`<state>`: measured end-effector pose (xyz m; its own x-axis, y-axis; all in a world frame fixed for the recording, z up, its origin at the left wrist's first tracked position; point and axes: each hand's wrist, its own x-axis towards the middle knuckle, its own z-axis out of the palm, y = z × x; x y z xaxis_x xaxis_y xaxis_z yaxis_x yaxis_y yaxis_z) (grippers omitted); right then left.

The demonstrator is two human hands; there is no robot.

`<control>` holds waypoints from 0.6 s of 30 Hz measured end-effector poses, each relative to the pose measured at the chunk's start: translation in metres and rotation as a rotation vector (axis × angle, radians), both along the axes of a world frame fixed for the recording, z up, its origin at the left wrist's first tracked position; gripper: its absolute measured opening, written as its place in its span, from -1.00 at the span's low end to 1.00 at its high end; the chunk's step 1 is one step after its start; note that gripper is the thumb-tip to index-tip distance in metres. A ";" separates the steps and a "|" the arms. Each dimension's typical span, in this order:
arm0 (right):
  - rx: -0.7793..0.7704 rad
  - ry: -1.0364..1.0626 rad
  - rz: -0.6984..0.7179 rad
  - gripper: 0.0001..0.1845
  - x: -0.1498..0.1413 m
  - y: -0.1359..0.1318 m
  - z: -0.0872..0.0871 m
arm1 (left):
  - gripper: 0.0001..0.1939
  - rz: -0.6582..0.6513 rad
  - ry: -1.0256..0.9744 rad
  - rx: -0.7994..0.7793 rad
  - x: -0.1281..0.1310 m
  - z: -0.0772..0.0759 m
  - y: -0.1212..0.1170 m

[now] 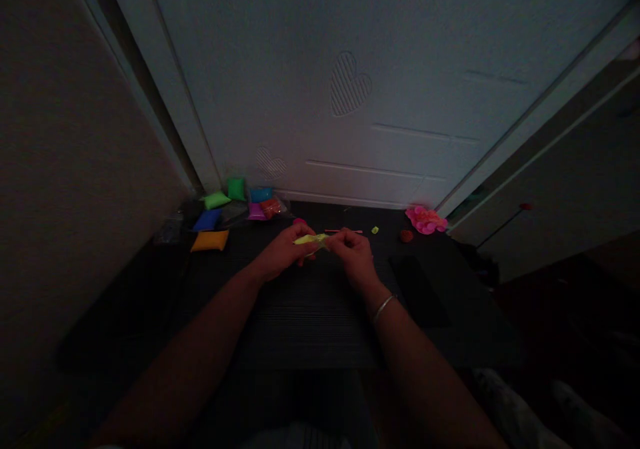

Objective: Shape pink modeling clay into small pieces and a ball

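A small yellow packet (309, 239) with clear plastic wrapping is held between both hands above the middle of the dark table. My left hand (286, 249) is closed on its yellow left part, thumb on the near side. My right hand (353, 252) pinches the clear wrapping at its right end; a bracelet is on that wrist. Just beyond the hands a thin pink stick (336, 231) lies on the table, partly hidden by the right hand. A small pink piece (299, 221) shows behind the left hand, and a small yellow-green piece (375, 230) lies right of the stick.
Several coloured packets, among them an orange one (210, 240), a blue one (207, 220) and a green one (237, 188), lie at the back left. A pink ruffled object (426, 220) and a reddish-brown ball (406, 236) sit back right, near a dark flat rectangle (419, 290). A white panel (300, 89) stands behind the table.
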<state>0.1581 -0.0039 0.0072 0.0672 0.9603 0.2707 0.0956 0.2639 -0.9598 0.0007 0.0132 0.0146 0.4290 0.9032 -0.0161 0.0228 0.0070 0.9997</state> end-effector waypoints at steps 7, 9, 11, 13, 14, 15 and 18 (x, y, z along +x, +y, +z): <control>-0.212 0.336 0.120 -0.79 0.003 0.002 0.001 | -0.71 0.016 -0.044 -0.012 0.001 -0.002 0.002; -0.154 0.222 0.137 -0.83 0.007 0.003 0.001 | -0.71 0.024 -0.055 -0.051 0.000 -0.002 0.003; -0.016 0.044 0.135 -0.84 0.011 0.005 -0.002 | -0.70 0.049 -0.078 -0.081 -0.002 -0.003 0.004; 0.121 -0.118 0.141 -0.83 0.013 0.007 -0.005 | -0.67 0.072 -0.105 -0.106 -0.004 -0.003 0.005; 0.168 -0.180 0.145 -0.82 0.013 0.008 -0.006 | -0.67 0.080 -0.109 -0.116 -0.004 -0.003 0.006; 0.201 -0.232 0.149 -0.82 0.013 0.008 -0.007 | -0.66 0.090 -0.104 -0.121 -0.005 -0.004 0.006; 0.259 -0.361 0.157 -0.85 0.012 0.006 -0.007 | -0.66 0.126 -0.061 -0.112 -0.005 -0.004 0.005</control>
<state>0.1696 0.0026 -0.0002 -0.2158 0.8491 0.4822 0.3514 0.5283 -0.7730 -0.0045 0.0186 0.0107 0.3156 0.9439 -0.0972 -0.0461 0.1175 0.9920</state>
